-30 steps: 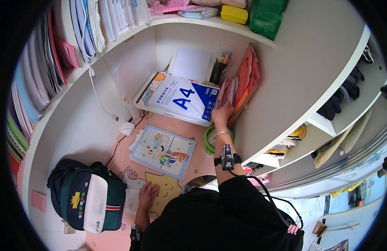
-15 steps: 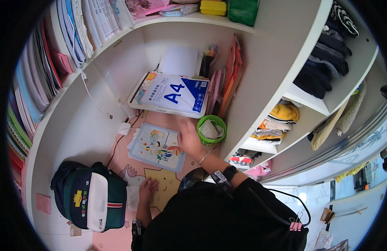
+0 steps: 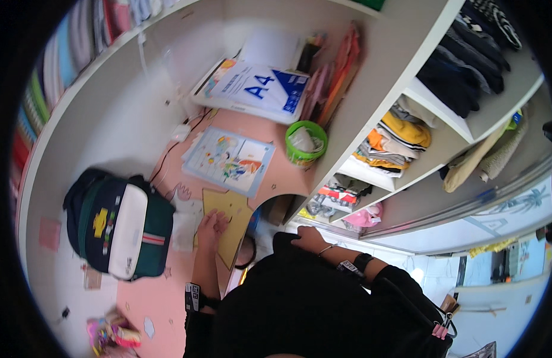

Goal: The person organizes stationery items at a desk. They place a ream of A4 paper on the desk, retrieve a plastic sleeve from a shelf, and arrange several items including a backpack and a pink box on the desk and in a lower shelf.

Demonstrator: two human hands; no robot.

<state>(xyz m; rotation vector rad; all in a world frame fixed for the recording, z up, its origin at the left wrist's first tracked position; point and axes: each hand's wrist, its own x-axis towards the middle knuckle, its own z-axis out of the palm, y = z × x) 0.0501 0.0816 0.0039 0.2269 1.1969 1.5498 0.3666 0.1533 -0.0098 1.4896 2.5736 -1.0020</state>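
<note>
Left hand [image 3: 212, 227] by the worktop's [image 3: 282, 179] front edge, fingers loosely curled, empty; right hand [image 3: 310, 240] bent against black clothing [image 3: 276, 298], grip unclear.

A navy and green backpack [image 3: 128, 230] with a white flap sat near the left-hand wall [image 3: 97, 140]. Across from it I saw yellow and grey clothes [image 3: 405, 131] folded in the white shelving [image 3: 371, 173], dark garments [image 3: 449, 86] in the neighbouring compartment, and beige trousers [image 3: 466, 166] hanging just beyond.
</note>
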